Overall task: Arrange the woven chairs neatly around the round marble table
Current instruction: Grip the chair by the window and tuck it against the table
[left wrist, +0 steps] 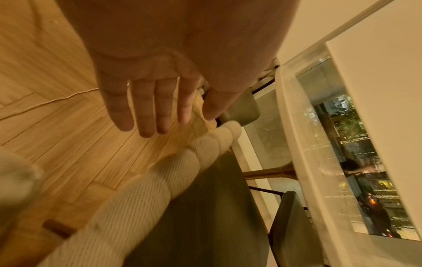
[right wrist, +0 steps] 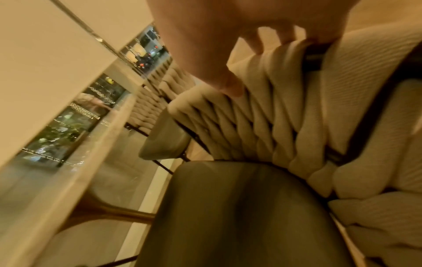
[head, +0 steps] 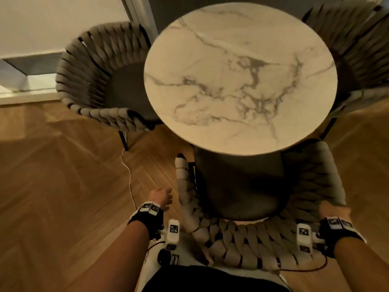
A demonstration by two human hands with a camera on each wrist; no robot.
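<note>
The round marble table (head: 240,60) stands ahead of me. A woven chair (head: 248,239) sits right in front of me, its dark seat tucked partly under the tabletop. My right hand (head: 333,209) grips the chair's right arm rail, fingers curled over the woven cords (right wrist: 269,101). My left hand (head: 162,198) hovers just left of the chair's left arm rail (left wrist: 173,173), fingers straight (left wrist: 146,115) and holding nothing. A second woven chair (head: 94,81) stands at the table's left, a third (head: 357,49) at its far right.
Herringbone wood floor (head: 63,186) spreads to the left and right. A thin white cable (head: 128,171) trails across the floor by the left chair's leg. A white wall and a step (head: 25,72) lie at the far left. Glass panels (left wrist: 356,144) stand behind the table.
</note>
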